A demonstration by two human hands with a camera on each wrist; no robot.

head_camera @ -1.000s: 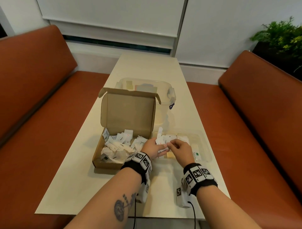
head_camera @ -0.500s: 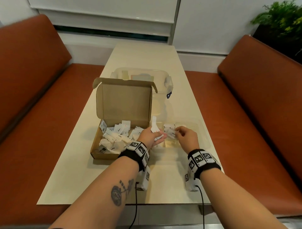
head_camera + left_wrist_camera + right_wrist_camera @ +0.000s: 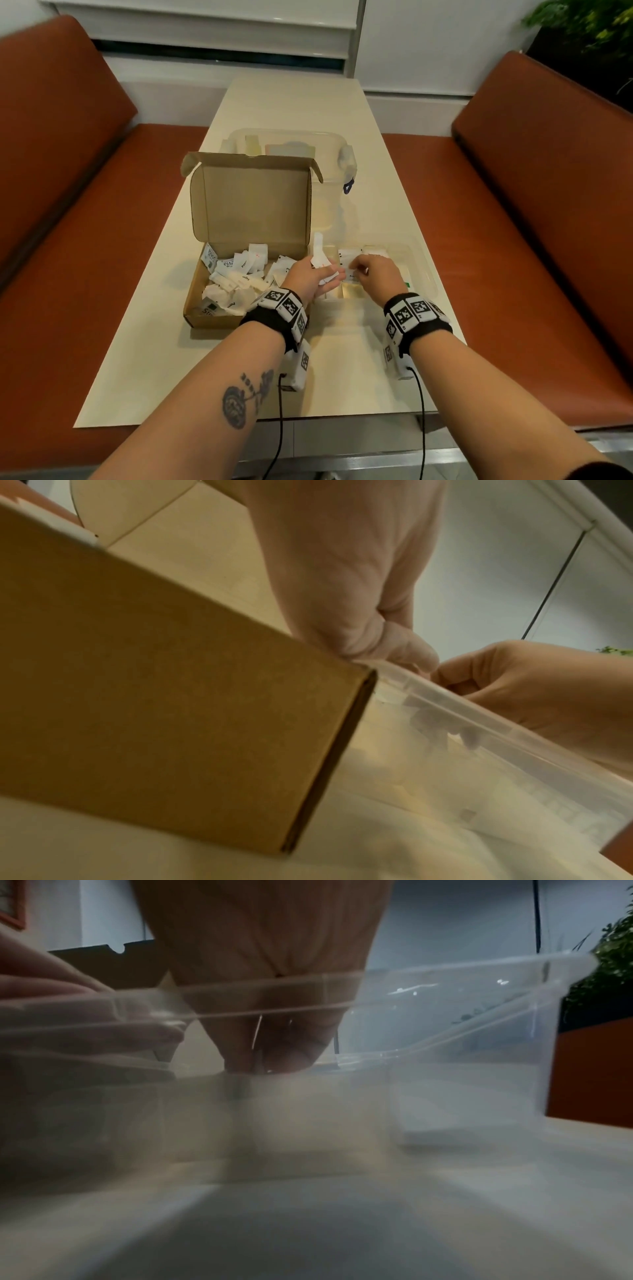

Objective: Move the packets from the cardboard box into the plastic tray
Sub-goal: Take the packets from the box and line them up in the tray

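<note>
An open cardboard box point(image 3: 219, 318) with its lid upright holds several white packets point(image 3: 239, 277); its brown side fills the left wrist view point(image 3: 171, 696). Right of it stands the clear plastic tray point(image 3: 424, 270) point(image 3: 479, 718) point(image 3: 445, 1042), with a few packets point(image 3: 349, 255) at its left end. My left hand point(image 3: 308, 279) point(image 3: 359, 601) hovers at the box's right wall and grips a small bunch of packets point(image 3: 322, 263), one sticking up. My right hand point(image 3: 371, 274) point(image 3: 267, 988) is over the tray, fingers curled, pinching a packet point(image 3: 352, 273) close to the left fingertips.
A clear lidded container point(image 3: 291, 147) with a blue latch point(image 3: 347, 188) stands behind the box. Brown bench seats point(image 3: 513, 240) flank the narrow table point(image 3: 205, 377) on both sides. A plant point(image 3: 589, 27) is at the far right.
Both hands have stayed together over the tray's left end. The right hand's fingers have shifted slightly along the left hand's bunch of packets. The head view has tipped downward.
</note>
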